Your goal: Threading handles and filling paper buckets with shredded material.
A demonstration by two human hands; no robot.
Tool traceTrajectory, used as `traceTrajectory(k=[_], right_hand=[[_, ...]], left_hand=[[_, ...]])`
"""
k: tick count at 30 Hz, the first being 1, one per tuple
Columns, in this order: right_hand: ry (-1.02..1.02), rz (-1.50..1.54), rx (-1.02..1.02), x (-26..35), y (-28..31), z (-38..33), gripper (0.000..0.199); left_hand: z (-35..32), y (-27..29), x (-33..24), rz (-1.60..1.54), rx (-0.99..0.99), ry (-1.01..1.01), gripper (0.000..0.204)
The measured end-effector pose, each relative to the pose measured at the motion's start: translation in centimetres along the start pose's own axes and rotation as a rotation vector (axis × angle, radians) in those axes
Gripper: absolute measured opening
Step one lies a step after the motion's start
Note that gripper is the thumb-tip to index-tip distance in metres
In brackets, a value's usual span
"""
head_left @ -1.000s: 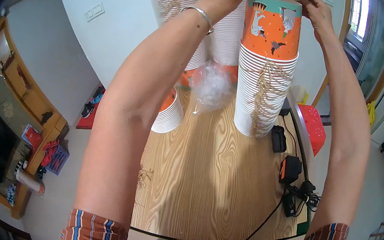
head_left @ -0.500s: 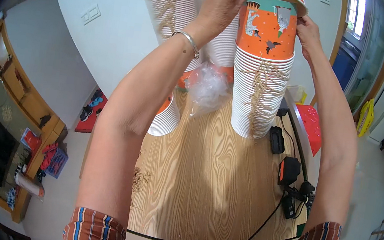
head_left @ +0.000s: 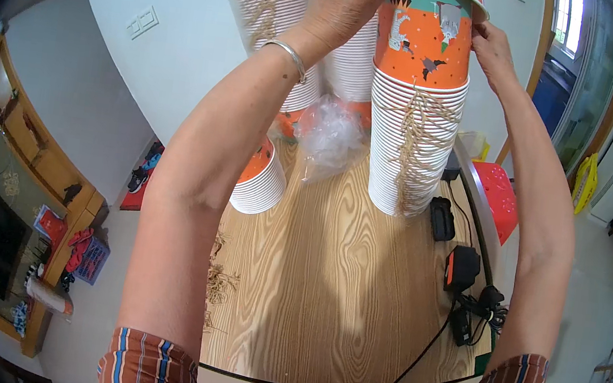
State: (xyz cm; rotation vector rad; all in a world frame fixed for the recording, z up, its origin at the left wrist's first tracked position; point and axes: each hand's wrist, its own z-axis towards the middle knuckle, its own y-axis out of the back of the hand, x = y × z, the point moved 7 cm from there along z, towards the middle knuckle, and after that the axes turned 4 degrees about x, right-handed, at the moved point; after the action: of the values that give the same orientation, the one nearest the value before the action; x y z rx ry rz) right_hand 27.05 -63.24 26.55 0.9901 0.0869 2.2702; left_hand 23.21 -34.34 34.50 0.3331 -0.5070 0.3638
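A tall stack of nested white-rimmed paper buckets (head_left: 396,149) stands upright on the table, brown twine handles hanging down its front. Its top orange paper bucket (head_left: 424,45) shows printed figures and a teal band. Another orange rim sits above it, cut off by the picture's upper edge. My left hand (head_left: 349,1) is closed at the upper left of this bucket, fingers bent at the rim. From the right side my right hand (head_left: 492,52) grips it near the rim, its fingertips partly hidden behind the bucket.
Two more tall bucket stacks (head_left: 291,6) stand behind my left forearm. A crumpled clear plastic bag (head_left: 328,137) and a shorter bucket stack (head_left: 261,186) are nearby. Loose twine (head_left: 222,284) lies at left. Black adapters (head_left: 461,268) and cables line the table's right edge, near a red stool (head_left: 493,195).
Both hands keep their places at the top bucket. The whole view has shifted slightly, and my left forearm sits a little further left, showing more of the short stack.
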Motion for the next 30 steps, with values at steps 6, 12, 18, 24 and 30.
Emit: traceTrajectory(k=[6, 12, 18, 24, 30], right_hand=[[0.275, -0.4, -0.224, 4.9, -0.6, -3.2, 0.023], [0.45, -0.52, -0.386, 9.4, 0.0, -6.1, 0.019], [0.486, -0.667, -0.326, 11.1, -0.3, -6.2, 0.012], [0.448, -0.629, -0.314, 10.7, -0.7, -5.9, 0.013], [0.374, -0.642, -0.299, 10.1, -0.7, -5.7, 0.012]], left_hand=[[-0.3, 0.9, -1.4, 0.2, 0.024, -0.184, 0.014], [-0.2, 0.7, -1.8, 0.251, 0.111, -0.176, 0.017], [0.1, 1.0, -2.4, 0.239, 0.111, -0.185, 0.016], [-2.6, 0.3, 0.2, 0.003, 0.052, 0.063, 0.017], [-3.0, -0.2, 1.2, 0.003, 0.101, 0.199, 0.015]])
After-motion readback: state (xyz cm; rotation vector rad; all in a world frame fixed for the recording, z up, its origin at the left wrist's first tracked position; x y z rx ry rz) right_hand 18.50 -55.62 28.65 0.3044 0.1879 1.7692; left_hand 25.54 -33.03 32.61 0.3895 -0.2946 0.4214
